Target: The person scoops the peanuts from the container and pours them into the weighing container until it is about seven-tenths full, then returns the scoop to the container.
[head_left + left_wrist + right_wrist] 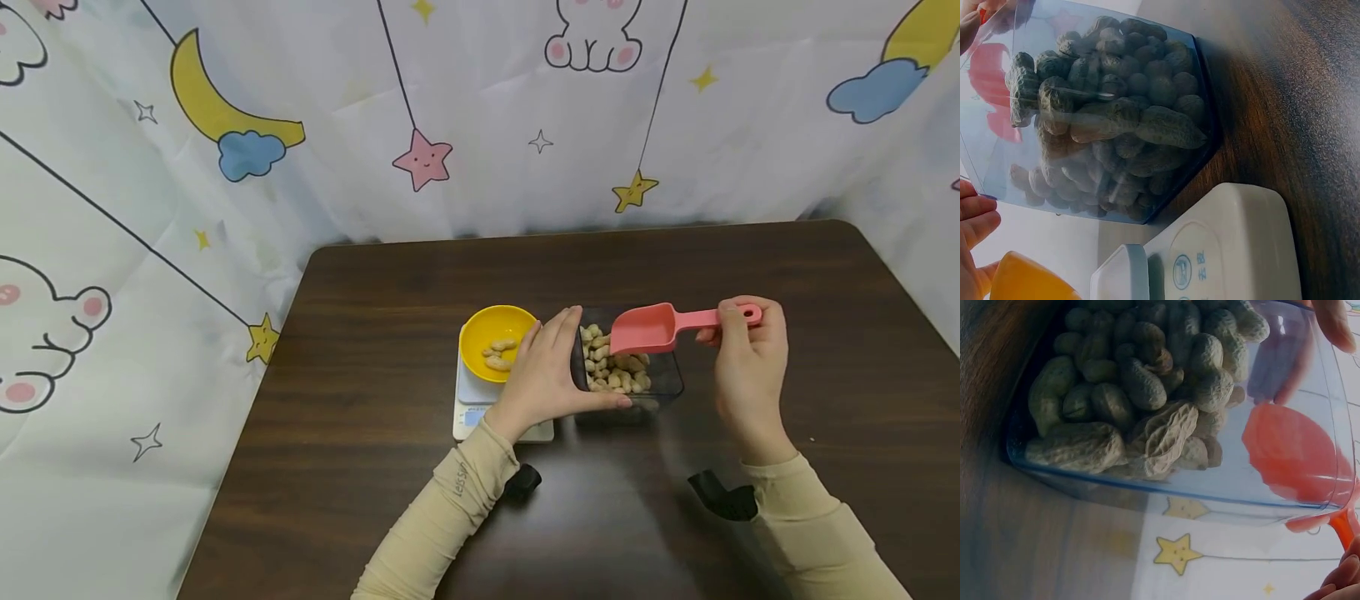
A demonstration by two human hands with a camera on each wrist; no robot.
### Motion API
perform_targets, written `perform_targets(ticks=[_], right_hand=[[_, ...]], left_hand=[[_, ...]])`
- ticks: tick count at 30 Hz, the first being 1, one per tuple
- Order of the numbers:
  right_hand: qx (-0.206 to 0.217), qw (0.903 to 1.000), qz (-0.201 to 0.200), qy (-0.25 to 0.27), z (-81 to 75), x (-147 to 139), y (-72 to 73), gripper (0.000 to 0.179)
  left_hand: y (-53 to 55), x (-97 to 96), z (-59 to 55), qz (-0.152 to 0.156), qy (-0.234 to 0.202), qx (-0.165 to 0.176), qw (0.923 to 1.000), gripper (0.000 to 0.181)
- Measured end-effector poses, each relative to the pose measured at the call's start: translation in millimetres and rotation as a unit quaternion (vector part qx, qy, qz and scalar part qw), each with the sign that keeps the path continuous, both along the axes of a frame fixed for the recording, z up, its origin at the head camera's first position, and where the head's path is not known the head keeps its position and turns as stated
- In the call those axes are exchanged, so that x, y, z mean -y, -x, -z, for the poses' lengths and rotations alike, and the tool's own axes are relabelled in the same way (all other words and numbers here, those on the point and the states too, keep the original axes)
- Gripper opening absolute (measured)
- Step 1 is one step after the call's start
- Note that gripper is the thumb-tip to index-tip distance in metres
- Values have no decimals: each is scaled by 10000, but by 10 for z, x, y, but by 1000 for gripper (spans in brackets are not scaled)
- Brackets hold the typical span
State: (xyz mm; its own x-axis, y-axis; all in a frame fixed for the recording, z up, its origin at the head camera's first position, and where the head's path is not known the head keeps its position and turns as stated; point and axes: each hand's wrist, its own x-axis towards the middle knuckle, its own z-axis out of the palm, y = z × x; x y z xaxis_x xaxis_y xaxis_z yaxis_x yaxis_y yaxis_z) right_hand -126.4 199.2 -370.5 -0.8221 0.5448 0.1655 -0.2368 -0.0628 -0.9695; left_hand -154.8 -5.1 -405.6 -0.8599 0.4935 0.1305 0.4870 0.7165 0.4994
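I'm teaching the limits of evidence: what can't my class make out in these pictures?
Scale display, head view: too small to read.
Yellow bowl, left wrist view: cut off by the bottom edge; its wall hides the inside.
Peanuts, right wrist view: overlapping hides many, so no full count.

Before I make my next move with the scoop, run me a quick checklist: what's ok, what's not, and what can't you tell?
1. Right hand gripping the pink scoop: ok.
2. Scoop above the transparent box: ok, it shows over the box in the head view.
3. Peanuts available in the box: ok, plenty there.
4. Scoop loaded: not ok, no peanuts show in it.
5. Yellow bowl on the scale: ok, with a few peanuts inside.
6. Reading on the display: cannot tell, too small to make out.
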Motion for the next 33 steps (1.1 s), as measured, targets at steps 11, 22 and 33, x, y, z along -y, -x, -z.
perform_targets(ticks=[11,22,33], right_hand=[[196,9551,436,-2923,31,31,-48,7],[444,9384,5,-3427,167,86,-44,19],[664,9815,-246,-1779,287,59,-36,5]], left_hand=[[21,-7,-12,40,-34,116,9999,115],[-3,-6,-10,36,9,171,9998,115],[10,-7,-11,18,20,178,9998,115]])
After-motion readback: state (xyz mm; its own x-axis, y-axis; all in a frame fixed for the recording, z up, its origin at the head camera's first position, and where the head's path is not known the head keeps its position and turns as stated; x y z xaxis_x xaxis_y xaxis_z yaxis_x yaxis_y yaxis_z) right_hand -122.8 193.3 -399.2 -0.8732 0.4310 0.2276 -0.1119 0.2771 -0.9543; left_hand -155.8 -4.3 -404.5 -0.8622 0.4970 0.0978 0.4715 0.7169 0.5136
